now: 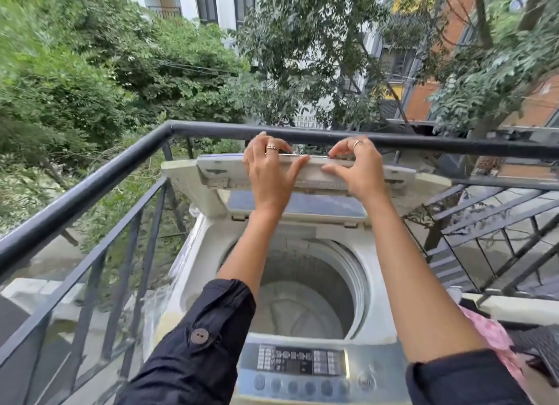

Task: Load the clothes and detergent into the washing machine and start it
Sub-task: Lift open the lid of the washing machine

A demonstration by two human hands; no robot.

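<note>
A white top-loading washing machine (375,253) stands on a balcony in front of me. Its folding lid (217,170) is raised and folded back toward the railing. My left hand (269,168) grips the lid's upper edge left of centre, and my right hand (357,168) grips the same edge to the right, fingers curled over it. The drum (305,295) below is open and holds no clothes. The control panel (299,363) with buttons and a display lies nearest to me. Pink cloth (496,341) shows at the right edge beside a dark basket (541,347).
A black metal railing (90,180) encloses the balcony on the left and behind the machine. A white ledge (514,309) runs along the right. Trees and buildings lie beyond the railing.
</note>
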